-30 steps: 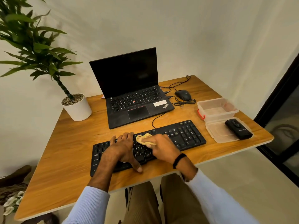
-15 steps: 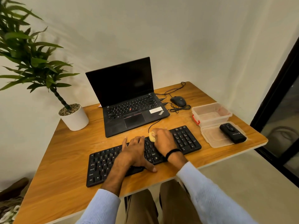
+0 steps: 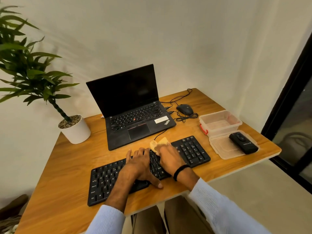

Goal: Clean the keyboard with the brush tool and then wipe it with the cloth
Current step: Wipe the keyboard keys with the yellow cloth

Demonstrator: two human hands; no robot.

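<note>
A black keyboard (image 3: 190, 151) lies slanted near the front edge of the wooden desk (image 3: 64, 174). My left hand (image 3: 140, 166) lies flat on its middle keys with straight fingers, thumb at the front edge. My right hand (image 3: 168, 157) presses a small yellow cloth (image 3: 158, 143) onto the keys at the keyboard's back edge; the cloth sticks out past my fingertips. A black brush tool (image 3: 244, 143) lies on a clear lid (image 3: 222, 149) at the right.
An open black laptop (image 3: 135, 119) stands behind the keyboard, with a wired mouse (image 3: 184, 109) to its right. A clear plastic box (image 3: 219, 122) sits by the lid. A potted plant (image 3: 75, 129) stands at the back left. The desk's right edge is close to the lid.
My right hand has slid the cloth across the keyboard toward its back edge and rightward. My left hand stays pressed on the middle keys. The camera has tilted.
</note>
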